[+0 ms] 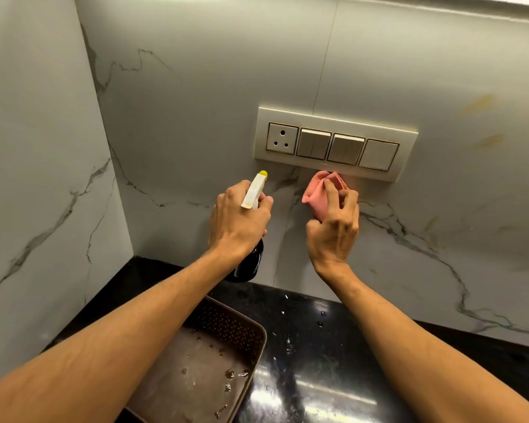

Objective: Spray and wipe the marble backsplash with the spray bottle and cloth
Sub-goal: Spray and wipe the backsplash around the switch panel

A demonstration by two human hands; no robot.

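My left hand [239, 219] grips the spray bottle [254, 192], a dark bottle with a white trigger head and yellow nozzle aimed at the white marble backsplash [196, 102]. The bottle's dark body shows below my wrist. My right hand [333, 224] holds a folded pink cloth [316, 190] against the backsplash just under the switch plate. Grey veins run across the marble to the right and left of my hands.
A cream switch plate [336, 114] with a socket and several switches sits on the wall above the cloth. Yellowish smears [483, 102] mark the marble at the right. A brown perforated tray [226, 340] with water drops lies on the black countertop [318, 346]. A marble side wall [37, 148] closes the left.
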